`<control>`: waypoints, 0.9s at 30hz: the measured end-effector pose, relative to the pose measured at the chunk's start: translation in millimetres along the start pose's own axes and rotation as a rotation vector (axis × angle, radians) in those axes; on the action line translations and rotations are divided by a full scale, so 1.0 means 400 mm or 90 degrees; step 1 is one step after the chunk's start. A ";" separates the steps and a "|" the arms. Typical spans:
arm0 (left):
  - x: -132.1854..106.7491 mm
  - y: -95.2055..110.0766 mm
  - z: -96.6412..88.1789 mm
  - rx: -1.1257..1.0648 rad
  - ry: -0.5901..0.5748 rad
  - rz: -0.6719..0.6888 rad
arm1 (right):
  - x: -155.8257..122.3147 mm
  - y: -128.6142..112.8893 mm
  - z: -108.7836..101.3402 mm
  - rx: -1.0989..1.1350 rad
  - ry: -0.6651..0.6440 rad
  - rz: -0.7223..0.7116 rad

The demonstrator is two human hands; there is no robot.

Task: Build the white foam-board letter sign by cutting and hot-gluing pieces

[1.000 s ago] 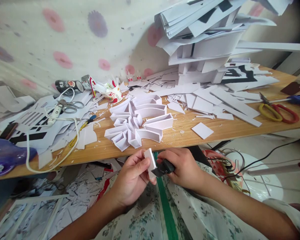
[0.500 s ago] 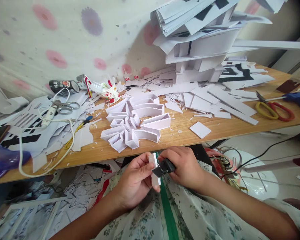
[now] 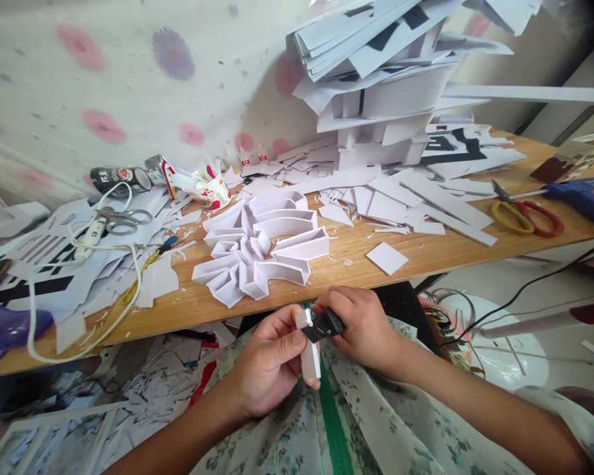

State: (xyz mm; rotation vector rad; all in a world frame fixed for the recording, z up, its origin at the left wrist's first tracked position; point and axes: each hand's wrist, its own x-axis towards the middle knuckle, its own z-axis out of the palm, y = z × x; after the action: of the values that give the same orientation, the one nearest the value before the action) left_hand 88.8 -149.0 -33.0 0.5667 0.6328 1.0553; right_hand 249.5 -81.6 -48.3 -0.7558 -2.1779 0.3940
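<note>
My left hand [image 3: 267, 359] pinches a small white foam-board strip [image 3: 310, 356] upright over my lap. My right hand [image 3: 363, 326] grips a black cutter [image 3: 324, 325] whose tip lies against the upper end of that strip. Both hands hover just in front of the wooden table's near edge [image 3: 356, 277]. On the table straight behind them sits a white 3D shape built of foam-board walls [image 3: 260, 247].
Loose white offcuts, a small white square [image 3: 387, 257] and a tall pile of foam boards [image 3: 376, 86] cover the table. Grey scissors [image 3: 121, 220] and a white cord lie left; yellow-red scissors [image 3: 522, 216] and a blue glue gun [image 3: 577, 196] right. A paper cup [image 3: 208, 191] stands behind.
The white strip has slid downward in my left hand while the cutter stays at its upper end. The view has shifted slightly; both hands stay over my lap.
</note>
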 end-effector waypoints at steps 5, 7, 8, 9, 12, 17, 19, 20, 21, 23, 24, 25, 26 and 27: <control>-0.003 -0.002 0.014 0.013 -0.022 -0.006 | -0.004 0.017 0.008 -0.002 0.008 0.062; -0.005 -0.004 0.019 0.022 -0.033 -0.010 | -0.009 0.026 0.012 0.012 0.007 0.094; -0.006 -0.005 0.020 0.023 -0.034 -0.011 | -0.011 0.030 0.014 0.023 0.007 0.109; -0.007 -0.006 0.020 0.022 -0.031 -0.011 | -0.013 0.031 0.015 0.036 0.009 0.125; -0.005 -0.006 0.013 0.019 -0.004 -0.007 | -0.013 0.026 0.015 0.077 0.023 0.170; 0.008 0.000 0.005 0.064 0.071 0.010 | 0.007 -0.008 0.003 0.469 -0.032 0.284; 0.013 0.003 0.005 0.110 0.089 0.016 | 0.016 -0.020 0.001 0.666 -0.083 0.351; 0.014 0.004 0.004 0.134 0.099 0.019 | 0.021 -0.024 0.001 0.704 -0.098 0.373; 0.016 0.005 0.003 0.157 0.107 0.021 | 0.024 -0.026 0.002 0.710 -0.104 0.389; 0.018 0.008 -0.003 0.195 0.117 0.021 | 0.029 -0.027 0.004 0.681 -0.101 0.407; 0.020 0.009 -0.007 0.210 0.122 0.017 | 0.030 -0.025 0.005 0.663 -0.101 0.412; 0.022 0.010 -0.012 0.229 0.124 0.012 | 0.031 -0.022 0.006 0.649 -0.104 0.415; 0.024 0.011 -0.019 0.255 0.118 0.006 | 0.029 -0.019 0.006 0.645 -0.113 0.419; 0.027 0.011 -0.026 0.285 0.104 0.000 | 0.027 -0.014 0.006 0.649 -0.124 0.427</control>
State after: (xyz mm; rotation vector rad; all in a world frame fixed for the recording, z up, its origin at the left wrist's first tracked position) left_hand 82.6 -136.0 -39.1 0.8731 1.0246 0.9680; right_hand 240.1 -79.2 -40.7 -0.8121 -1.4807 1.7913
